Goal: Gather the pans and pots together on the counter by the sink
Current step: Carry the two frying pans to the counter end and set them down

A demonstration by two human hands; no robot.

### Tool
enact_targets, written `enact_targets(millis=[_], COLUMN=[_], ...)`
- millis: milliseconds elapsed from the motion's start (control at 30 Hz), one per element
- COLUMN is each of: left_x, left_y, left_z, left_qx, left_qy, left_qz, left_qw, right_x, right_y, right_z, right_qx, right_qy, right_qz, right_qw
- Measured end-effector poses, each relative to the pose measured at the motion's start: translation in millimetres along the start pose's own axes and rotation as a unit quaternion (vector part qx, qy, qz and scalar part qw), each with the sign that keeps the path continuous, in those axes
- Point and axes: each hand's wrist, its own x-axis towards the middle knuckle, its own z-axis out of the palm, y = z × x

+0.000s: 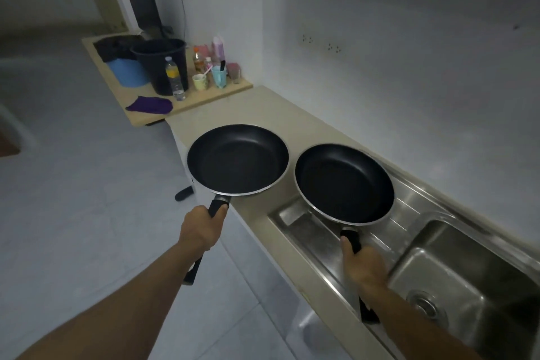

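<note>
Two black non-stick frying pans with silver rims are held side by side. My left hand (pixel 201 228) grips the black handle of the left pan (pixel 237 159), which hovers over the front edge of the beige counter (pixel 233 109). My right hand (pixel 362 266) grips the handle of the right pan (pixel 344 184), which is above the steel draining board of the sink (pixel 438 266). The pans' rims are close but apart. Both pans look empty.
A wooden side table (pixel 152 114) beyond the counter's far end carries a black bucket (pixel 162 64), a blue tub, a water bottle, cups, bottles and a purple cloth (pixel 150 104). White wall runs along the right. Grey tiled floor lies to the left.
</note>
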Motion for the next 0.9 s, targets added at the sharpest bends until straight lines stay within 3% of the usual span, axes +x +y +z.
enact_targets(millis=[500, 900], left_x=[173.8, 320.2], left_y=[17.3, 16.1], left_z=[-22.6, -65.1], left_qx=[0.007, 0.037], left_qy=[-0.031, -0.087], left_qz=[0.005, 0.062], left_qw=[0.999, 0.994], right_x=[78.9, 93.6], right_y=[-107.0, -189.5], right_z=[91.0, 181.7], right_qx=[-0.011, 0.005], right_qy=[0.004, 0.036], right_qz=[-0.008, 0.104], right_qw=[1.0, 0.994])
